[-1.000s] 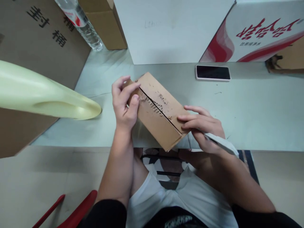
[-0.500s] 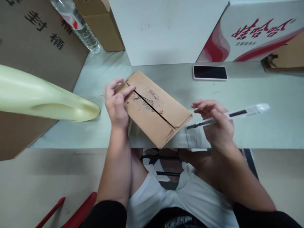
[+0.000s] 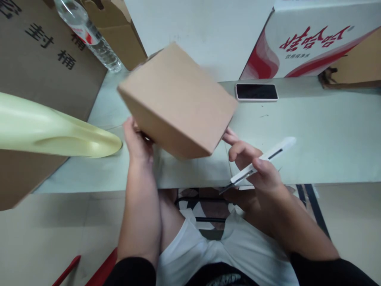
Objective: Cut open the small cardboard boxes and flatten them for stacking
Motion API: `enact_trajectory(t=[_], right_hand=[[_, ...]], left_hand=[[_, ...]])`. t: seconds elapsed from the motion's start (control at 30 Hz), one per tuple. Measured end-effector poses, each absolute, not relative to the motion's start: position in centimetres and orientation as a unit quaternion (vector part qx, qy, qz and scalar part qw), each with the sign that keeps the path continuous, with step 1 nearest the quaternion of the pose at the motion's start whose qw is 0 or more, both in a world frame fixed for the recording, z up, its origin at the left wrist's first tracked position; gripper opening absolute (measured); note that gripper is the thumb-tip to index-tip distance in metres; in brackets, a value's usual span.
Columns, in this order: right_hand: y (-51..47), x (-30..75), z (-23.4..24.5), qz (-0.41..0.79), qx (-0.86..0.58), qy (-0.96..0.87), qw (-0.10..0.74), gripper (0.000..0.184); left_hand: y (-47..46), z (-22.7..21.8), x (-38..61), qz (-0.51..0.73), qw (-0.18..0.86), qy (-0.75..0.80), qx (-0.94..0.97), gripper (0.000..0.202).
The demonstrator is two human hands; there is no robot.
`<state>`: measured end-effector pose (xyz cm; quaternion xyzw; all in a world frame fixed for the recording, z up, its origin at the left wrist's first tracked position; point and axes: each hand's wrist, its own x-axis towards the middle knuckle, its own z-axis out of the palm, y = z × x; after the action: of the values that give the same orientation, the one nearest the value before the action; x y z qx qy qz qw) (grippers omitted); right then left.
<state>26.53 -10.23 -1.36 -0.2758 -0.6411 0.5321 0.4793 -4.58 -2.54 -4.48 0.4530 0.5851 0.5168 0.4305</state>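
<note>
A brown cardboard box [image 3: 181, 99] is tilted above the table, a plain unmarked face toward me. My left hand [image 3: 138, 141] is closed on its lower left side, with most of the fingers hidden behind the box. In my right hand [image 3: 257, 165] a white utility knife [image 3: 258, 161] is pinched between thumb and fingers, its dark blade pointing down and left past the table's front edge. The right fingertips reach the box's lower right edge and look to be touching it.
The table [image 3: 312, 139] bears a phone [image 3: 256, 91] behind my right hand. A pale yellow-green rounded object [image 3: 74, 133] juts in from the left. Behind stand a water bottle [image 3: 92, 39], a large white box [image 3: 202, 24] and a red-and-white carton [image 3: 297, 47]. A big brown carton [image 3: 59, 87] is at left.
The box has been lifted and turned over, so its slit, marked face no longer shows. My right hand has moved left and down to the box with the knife, whose blade now angles downward.
</note>
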Motion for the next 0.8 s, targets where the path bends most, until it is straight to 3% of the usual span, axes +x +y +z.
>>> enact_trajectory(t=[0.23,0.37,0.47,0.53,0.63,0.73,0.8], right_hand=[[-11.2,27.5,0.4,0.406,-0.327,-0.655,0.547,0.041],[-10.9,28.5,1.6,0.422,-0.337,-0.660,0.522,0.039],[-10.6,29.0,1.8,0.456,-0.336,-0.651,0.506,0.040],[-10.5,28.9,1.7,0.461,-0.340,-0.659,0.487,0.041],[-10.5,28.4,1.9,0.447,-0.340,-0.684,0.465,0.043],[-10.8,27.8,2.7,0.447,-0.326,-0.729,0.404,0.047],[-11.0,27.5,3.3,0.444,-0.302,-0.766,0.354,0.049]], left_hand=[[-4.9,-2.2,0.2,0.274,0.677,0.521,0.443,0.076],[-5.5,-1.8,0.5,0.068,0.729,0.502,0.461,0.073],[-5.3,-1.6,0.2,-0.049,0.697,0.510,0.501,0.059],[-4.8,-1.8,-0.1,0.018,0.627,0.568,0.533,0.047],[-3.8,-3.0,-0.5,0.323,0.451,0.632,0.540,0.054],[-3.0,-4.5,-0.4,0.571,0.312,0.503,0.568,0.079],[-2.9,-4.9,0.0,0.618,0.274,0.411,0.611,0.071]])
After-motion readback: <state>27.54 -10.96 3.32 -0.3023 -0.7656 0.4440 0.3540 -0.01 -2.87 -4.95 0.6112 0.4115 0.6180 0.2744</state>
